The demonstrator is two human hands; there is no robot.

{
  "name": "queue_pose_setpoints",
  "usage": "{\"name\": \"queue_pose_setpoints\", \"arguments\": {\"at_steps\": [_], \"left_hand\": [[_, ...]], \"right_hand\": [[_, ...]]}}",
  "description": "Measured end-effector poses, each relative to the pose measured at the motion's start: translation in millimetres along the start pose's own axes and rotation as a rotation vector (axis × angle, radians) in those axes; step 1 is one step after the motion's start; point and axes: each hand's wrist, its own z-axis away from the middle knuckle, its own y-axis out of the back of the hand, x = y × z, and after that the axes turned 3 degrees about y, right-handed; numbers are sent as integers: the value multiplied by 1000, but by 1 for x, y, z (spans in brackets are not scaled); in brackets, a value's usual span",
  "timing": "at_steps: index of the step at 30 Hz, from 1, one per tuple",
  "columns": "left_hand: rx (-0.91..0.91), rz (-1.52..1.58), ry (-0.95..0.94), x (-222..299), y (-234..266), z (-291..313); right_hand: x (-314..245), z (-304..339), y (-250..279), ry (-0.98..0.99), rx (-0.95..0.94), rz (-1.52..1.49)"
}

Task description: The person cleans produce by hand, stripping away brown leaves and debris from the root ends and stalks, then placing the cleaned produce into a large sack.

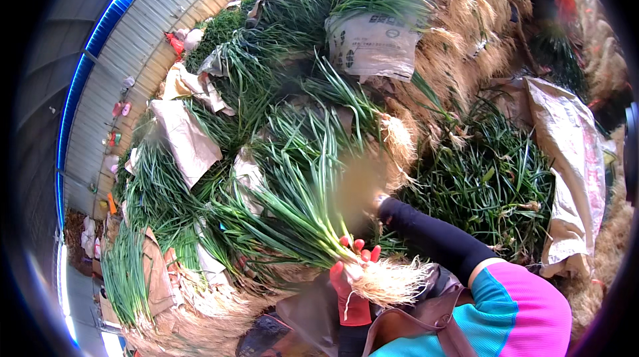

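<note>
My left hand (350, 294), in a red glove, is closed around the white lower stems of a bunch of scallions (307, 222). Their green leaves fan away to the upper left, and pale stringy roots (391, 281) spill out to the right of the glove. My right arm, in a black sleeve, reaches forward past the bunch. A brownish blur in the picture covers most of my right hand (377, 204), so its fingers and anything in them are hidden. Just beyond it lies another scallion clump with bushy roots (398, 132).
Loose green leaves (486, 180) are heaped at the right beside a whitish woven sack (566, 137). More scallions (156, 180) are piled on the left with sacking pieces (186, 144) among them. A printed sack (373, 44) lies at the back. A corrugated wall (133, 44) borders the left.
</note>
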Motion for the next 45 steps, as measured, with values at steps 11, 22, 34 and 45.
{"name": "queue_pose_setpoints", "arguments": {"at_steps": [11, 22, 34, 45], "left_hand": [[-75, -80, 9, 12, -24, 78], [126, -338, -66, 34, -81, 67], [4, 143, 131, -38, 25, -63], [67, 140, 170, -42, 34, -69]], "right_hand": [[-33, -161, 145, -17, 496, 558], [-99, -38, 282, -367, -259, 1439], [-57, 142, 101, -117, 620, -636], [-62, 119, 83, 306, 725, -324]]}}
